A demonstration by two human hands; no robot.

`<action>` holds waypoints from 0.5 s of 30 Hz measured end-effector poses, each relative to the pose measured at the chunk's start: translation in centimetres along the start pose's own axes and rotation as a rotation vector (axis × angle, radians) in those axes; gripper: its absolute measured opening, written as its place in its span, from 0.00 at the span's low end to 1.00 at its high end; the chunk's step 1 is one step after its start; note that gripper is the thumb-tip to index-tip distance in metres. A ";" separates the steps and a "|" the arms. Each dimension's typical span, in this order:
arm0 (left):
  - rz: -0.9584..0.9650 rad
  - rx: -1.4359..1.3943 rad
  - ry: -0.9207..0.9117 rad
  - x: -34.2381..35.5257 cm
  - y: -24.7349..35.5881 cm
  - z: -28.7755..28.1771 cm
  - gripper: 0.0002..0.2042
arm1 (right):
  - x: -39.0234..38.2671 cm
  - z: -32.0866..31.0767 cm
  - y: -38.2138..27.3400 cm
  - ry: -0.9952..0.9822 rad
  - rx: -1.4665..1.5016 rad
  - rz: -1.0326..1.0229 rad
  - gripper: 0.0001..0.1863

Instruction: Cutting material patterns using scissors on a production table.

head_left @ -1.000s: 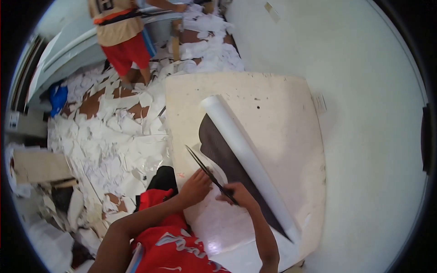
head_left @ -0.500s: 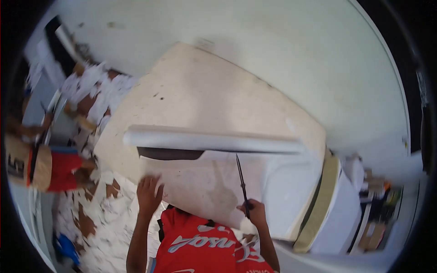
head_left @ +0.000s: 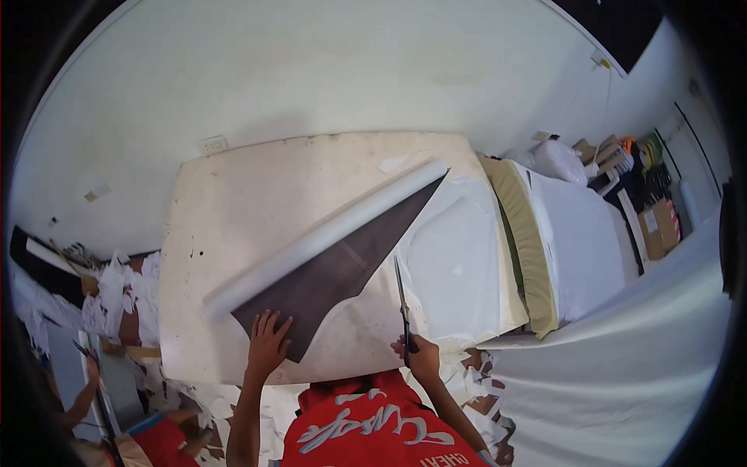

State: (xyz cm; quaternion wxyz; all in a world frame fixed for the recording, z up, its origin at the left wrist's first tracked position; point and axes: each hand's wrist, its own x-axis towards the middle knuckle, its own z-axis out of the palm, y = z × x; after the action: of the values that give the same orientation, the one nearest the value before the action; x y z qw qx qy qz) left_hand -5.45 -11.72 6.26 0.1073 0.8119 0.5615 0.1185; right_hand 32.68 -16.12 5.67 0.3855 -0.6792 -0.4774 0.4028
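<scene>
A dark brown sheet (head_left: 334,276) with a curved cut edge lies on the pale table, part of it wound into a white-backed roll (head_left: 327,237) that runs diagonally from near left to far right. My left hand (head_left: 268,342) rests on the sheet's near left corner, its fingers spread flat. In my right hand (head_left: 420,356) are long dark scissors (head_left: 401,296), held by the handles with the blades pointing away from me. They are to the right of the sheet, near the edge of white sheets (head_left: 455,268) stacked on the table.
The worn table (head_left: 233,194) stands near a pale wall. To its right is a padded stack (head_left: 583,233) under white cover, with boxes (head_left: 659,229) behind. White scraps (head_left: 140,303) litter the floor. At far left, another person's arm (head_left: 82,401) is near scissors.
The roll has swung from crosswise to diagonal, and much more of the dark sheet shows. My left hand has come down onto it. The whole view has turned.
</scene>
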 end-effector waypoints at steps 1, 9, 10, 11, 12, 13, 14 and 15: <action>0.012 0.013 -0.001 -0.2 -0.4 -0.3 0.28 | 0.0 0.4 -1.7 0.009 0.015 -0.001 0.19; -0.287 -0.197 -0.316 0.2 5.3 0.1 0.27 | 1.5 2.7 -8.8 -0.090 -0.054 0.013 0.20; -0.116 -0.103 -0.158 0.8 5.2 0.4 0.26 | 1.5 3.7 -8.8 -0.081 -0.049 -0.017 0.20; 0.051 -0.007 -0.001 1.2 4.7 0.9 0.25 | 1.5 4.8 -8.8 -0.077 -0.044 -0.049 0.20; -0.018 -0.019 -0.004 1.6 3.7 2.1 0.26 | 1.3 5.9 -9.1 -0.078 -0.009 -0.097 0.19; -0.022 -0.017 -0.005 2.2 3.7 2.4 0.26 | 1.1 6.9 -9.3 -0.082 -0.006 -0.097 0.19; -0.008 0.065 0.047 2.7 4.2 2.6 0.25 | 0.9 8.1 -9.6 -0.092 -0.031 -0.074 0.19; 0.006 0.148 0.098 3.0 4.6 2.8 0.24 | 0.6 9.2 -9.9 -0.102 -0.055 -0.053 0.19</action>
State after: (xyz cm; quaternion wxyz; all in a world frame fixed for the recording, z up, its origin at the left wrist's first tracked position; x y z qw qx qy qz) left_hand 0.57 -10.64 5.26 0.0189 0.8124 0.5710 0.1167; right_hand 21.01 -11.78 11.08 0.3521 -0.6552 -0.5252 0.4133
